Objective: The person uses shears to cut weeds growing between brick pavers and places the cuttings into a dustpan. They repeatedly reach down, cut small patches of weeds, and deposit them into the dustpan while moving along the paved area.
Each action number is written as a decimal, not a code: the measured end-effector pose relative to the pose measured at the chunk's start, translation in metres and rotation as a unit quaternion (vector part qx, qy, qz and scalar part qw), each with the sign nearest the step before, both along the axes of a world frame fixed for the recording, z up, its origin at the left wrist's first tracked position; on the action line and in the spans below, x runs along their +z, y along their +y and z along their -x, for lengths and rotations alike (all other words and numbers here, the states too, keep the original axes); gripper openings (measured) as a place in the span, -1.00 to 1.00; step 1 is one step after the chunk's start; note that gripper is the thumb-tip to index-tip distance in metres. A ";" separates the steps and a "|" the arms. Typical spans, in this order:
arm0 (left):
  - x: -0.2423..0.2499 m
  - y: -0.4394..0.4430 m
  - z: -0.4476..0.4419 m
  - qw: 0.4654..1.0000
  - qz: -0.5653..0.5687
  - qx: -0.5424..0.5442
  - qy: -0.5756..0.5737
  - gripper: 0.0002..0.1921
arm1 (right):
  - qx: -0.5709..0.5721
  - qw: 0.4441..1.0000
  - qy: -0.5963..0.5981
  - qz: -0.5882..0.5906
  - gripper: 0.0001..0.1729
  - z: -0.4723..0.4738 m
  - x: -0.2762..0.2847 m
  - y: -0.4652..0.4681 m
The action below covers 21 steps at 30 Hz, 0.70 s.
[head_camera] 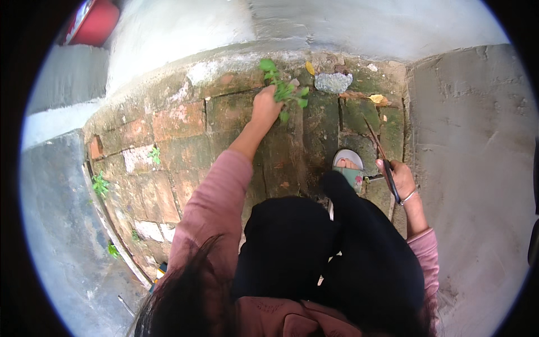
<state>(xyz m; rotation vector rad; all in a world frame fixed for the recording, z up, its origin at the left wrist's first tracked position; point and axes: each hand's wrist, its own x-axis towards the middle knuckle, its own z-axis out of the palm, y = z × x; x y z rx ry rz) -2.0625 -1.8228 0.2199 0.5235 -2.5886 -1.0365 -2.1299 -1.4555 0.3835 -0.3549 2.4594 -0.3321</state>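
My left hand (266,105) is closed around the stems of a green leafy plant (287,92) at the far side of the mossy brick floor (236,113). Leaves stick out above and to the right of my fingers; whether the roots are still in the ground is hidden. On the right, my right hand (402,179) grips a bladed tool (392,182) by its black handle. Its long, thin, rusty-looking blade points forward and slightly left, over the bricks. I cannot tell if it is a knife or closed scissors.
A grey stone chunk (333,83) lies right of the plant, near dry leaves (377,99). Small weeds (100,184) grow along the left edge. Concrete walls (467,147) border the floor. A sandaled foot (348,162) stands between my hands. A red basin (99,23) is at upper left.
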 end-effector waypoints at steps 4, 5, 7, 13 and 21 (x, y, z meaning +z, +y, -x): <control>-0.010 0.007 0.059 0.973 0.081 -0.035 -0.212 -0.61 | -0.043 0.995 0.011 0.094 -0.35 -0.006 -0.031 0.001; -0.014 0.007 0.066 0.972 0.104 -0.018 -0.212 -0.64 | -0.055 0.991 0.013 0.122 -0.36 -0.006 -0.035 0.002; -0.020 0.008 0.072 0.965 0.132 -0.003 -0.228 -0.68 | -0.088 0.985 0.002 0.147 -0.38 -0.006 -0.036 0.007; -0.009 0.003 0.073 0.963 0.158 -0.081 -0.204 -0.64 | -0.149 0.975 -0.012 0.164 -0.35 0.002 -0.033 0.022; 0.003 -0.011 0.143 0.930 0.128 -0.251 -0.237 -0.56 | -0.143 0.979 -0.011 0.144 -0.33 0.006 -0.041 0.031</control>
